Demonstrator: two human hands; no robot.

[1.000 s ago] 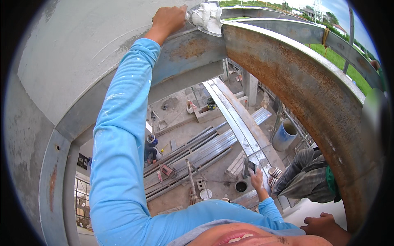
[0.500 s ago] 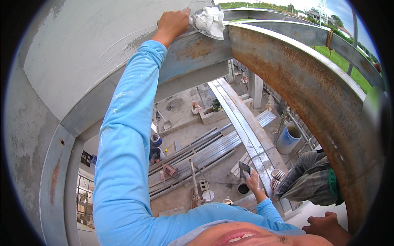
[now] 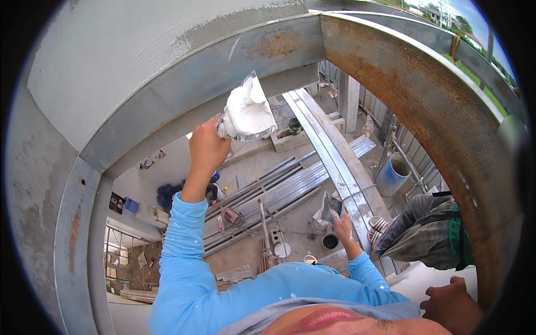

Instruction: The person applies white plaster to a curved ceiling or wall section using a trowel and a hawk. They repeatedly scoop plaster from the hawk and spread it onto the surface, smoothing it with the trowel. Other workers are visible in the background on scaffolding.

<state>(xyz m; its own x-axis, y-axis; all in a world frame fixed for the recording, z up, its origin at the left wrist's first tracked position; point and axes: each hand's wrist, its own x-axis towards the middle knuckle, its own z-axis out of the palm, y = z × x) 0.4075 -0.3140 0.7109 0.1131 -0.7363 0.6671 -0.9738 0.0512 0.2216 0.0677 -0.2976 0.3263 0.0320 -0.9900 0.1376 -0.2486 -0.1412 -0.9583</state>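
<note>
Blue sleeves (image 3: 187, 273): entering at the lower edge of the frame, speckled with white on the left forearm.
Left hand (image 3: 207, 146): raised left of centre, clenched round the handle end of a flat plate (image 3: 267, 120).
Flat plate: tilted, just above the middle of the frame, apart from wall and beams, carrying a thick heap of white paste (image 3: 243, 109).
Right hand (image 3: 342, 225): right of centre in the lower half, grasping a trowel (image 3: 334, 205); too small to tell each finger's place.
Trowel: dark and flat-bladed, pointing to the upper left.
Other person's hand (image 3: 453, 304): at lower right, partly curled; cannot tell whether anything is gripped.
Grey trousers (image 3: 416, 229): bent at right, above a striped sandal (image 3: 378, 225).
Rusty beam (image 3: 413, 84): curving from top centre to lower right.
Grey beam (image 3: 223, 61): arching across the upper left, rust-patched near the corner.
Wall (image 3: 100, 67): filling the upper left, pale, with a rougher, darker band near the beam.
Floor level, centre: strewn with metal channels (image 3: 268, 195), a red power tool (image 3: 232, 216), a white bucket (image 3: 282, 249) and a black bucket (image 3: 330, 241).
Blue-stained drum (image 3: 392, 174): standing right of centre.
Outdoors: green in the upper right corner.
</note>
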